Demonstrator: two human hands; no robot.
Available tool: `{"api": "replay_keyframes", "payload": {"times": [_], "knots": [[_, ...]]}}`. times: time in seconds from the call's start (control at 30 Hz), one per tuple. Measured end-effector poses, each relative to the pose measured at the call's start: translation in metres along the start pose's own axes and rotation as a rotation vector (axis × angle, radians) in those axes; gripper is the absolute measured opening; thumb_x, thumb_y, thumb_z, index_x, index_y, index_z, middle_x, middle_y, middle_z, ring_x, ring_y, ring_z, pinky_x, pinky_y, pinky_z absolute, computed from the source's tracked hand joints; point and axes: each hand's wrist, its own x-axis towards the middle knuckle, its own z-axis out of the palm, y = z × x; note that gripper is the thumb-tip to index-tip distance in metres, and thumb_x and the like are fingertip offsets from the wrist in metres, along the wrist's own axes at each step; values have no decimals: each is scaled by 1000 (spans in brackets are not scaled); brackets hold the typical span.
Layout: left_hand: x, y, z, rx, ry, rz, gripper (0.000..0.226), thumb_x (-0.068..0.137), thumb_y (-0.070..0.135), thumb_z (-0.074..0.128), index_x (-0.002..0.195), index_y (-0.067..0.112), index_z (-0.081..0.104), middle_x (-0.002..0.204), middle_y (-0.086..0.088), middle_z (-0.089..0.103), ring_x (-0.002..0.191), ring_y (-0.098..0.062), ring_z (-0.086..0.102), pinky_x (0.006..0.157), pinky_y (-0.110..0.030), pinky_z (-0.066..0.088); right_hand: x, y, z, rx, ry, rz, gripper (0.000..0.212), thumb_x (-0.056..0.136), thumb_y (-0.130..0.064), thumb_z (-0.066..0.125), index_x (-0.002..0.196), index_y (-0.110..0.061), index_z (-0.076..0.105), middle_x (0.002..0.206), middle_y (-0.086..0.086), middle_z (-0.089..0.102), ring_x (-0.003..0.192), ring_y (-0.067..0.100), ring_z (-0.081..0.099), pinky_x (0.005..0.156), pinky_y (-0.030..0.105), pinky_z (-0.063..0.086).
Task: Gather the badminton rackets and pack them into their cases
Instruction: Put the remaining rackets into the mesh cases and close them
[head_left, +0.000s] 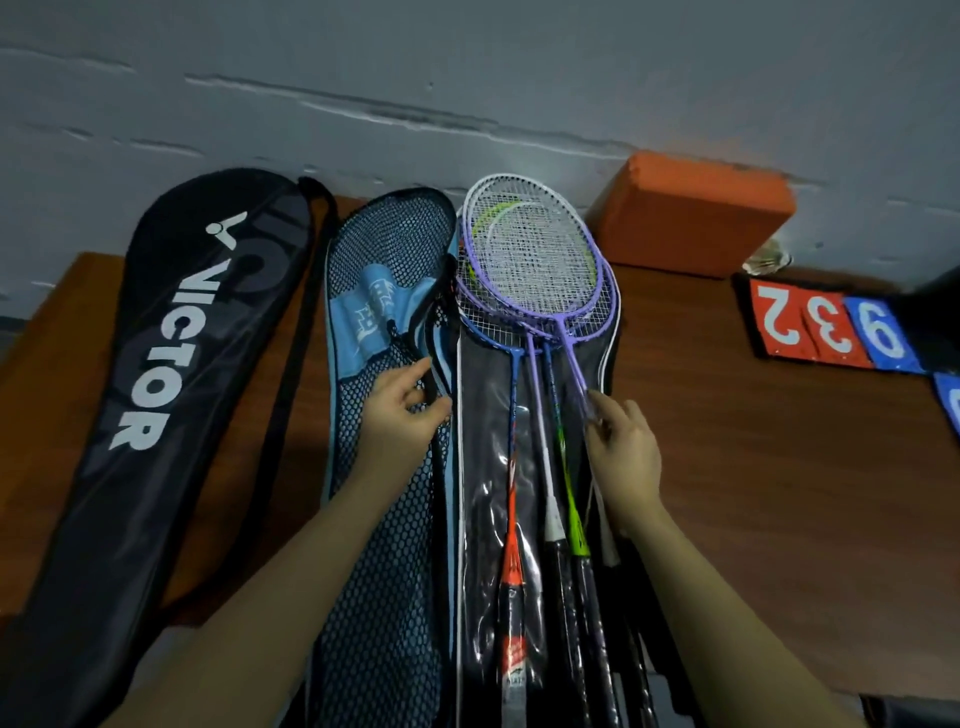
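An orange foam block (691, 213) and numbered scorecards (831, 327) sit far right. The left hand (405, 410) pinches the mesh case's (384, 519) edge; the right hand (621, 441), fingers loosely curled, touches the rackets' (530, 260) thin shafts on a glossy clear case (483, 467).

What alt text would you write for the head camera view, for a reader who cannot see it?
On a brown table, a stack of badminton rackets lies on a clear-fronted case. The right hand touches a purple racket's shaft, and the left hand grips the edge of a blue mesh case, beside a black Victor case.
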Motion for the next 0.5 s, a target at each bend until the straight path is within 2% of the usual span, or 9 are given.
{"api": "replay_keyframes", "payload": {"times": [0.1,0.2,0.3,0.5], "knots": [[-1,0,-7,62,1,1,51,81,6,67,129,14,51,124,-2,48,105,-17,54,80,-11,41,12,0,3,-70,-105,27,52,88,-18,59,137,-22,43,108,14,54,88,39,57,68,39,44],[-1,4,-22,201,8,46,49,81,4,64,128,14,53,114,-6,52,88,-11,53,75,-4,42,20,-2,9,-150,-258,44,64,89,-16,54,145,-25,26,119,13,54,93,38,58,67,40,46],[-2,10,-39,295,-8,90,48,81,2,64,126,14,54,104,-6,53,76,-3,48,73,1,36,20,-2,9,-229,-240,4,63,89,-12,53,145,-21,26,114,14,59,86,37,59,63,39,45],[5,10,-51,299,-63,89,48,79,0,65,125,9,55,103,-10,54,71,-3,47,68,1,37,3,-11,7,-336,-201,-53,58,90,-10,52,144,-17,31,96,14,65,78,35,60,75,42,45]]}}
